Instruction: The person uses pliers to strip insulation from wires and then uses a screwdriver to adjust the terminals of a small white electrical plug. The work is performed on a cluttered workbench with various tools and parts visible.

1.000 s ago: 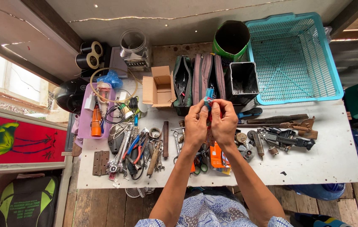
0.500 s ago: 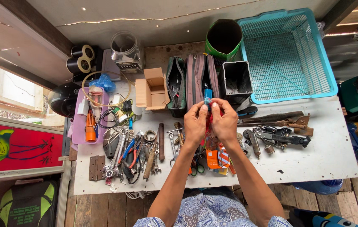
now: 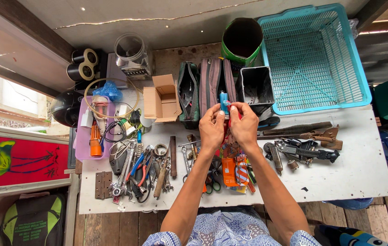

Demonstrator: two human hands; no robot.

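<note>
Both my hands are raised together over the middle of the white table (image 3: 358, 173). My left hand (image 3: 212, 130) and my right hand (image 3: 245, 127) pinch a small blue cylindrical object (image 3: 224, 102) with a red part between their fingertips. Below my hands lie orange packets (image 3: 229, 171), scissors and pliers. Behind the blue object stands a striped pouch (image 3: 216, 79) and a dark green pouch (image 3: 188, 93).
A pile of wrenches and pliers (image 3: 141, 173) lies at the left, beside a pink tray (image 3: 84, 141). An open cardboard box (image 3: 161, 100), a black square tub (image 3: 254, 86), a green bucket (image 3: 241, 41) and a teal basket (image 3: 314, 59) stand at the back. Dark metal tools (image 3: 303, 146) lie right.
The view has shifted slightly. My hands stay together on the blue object, fingers working at its red part.
</note>
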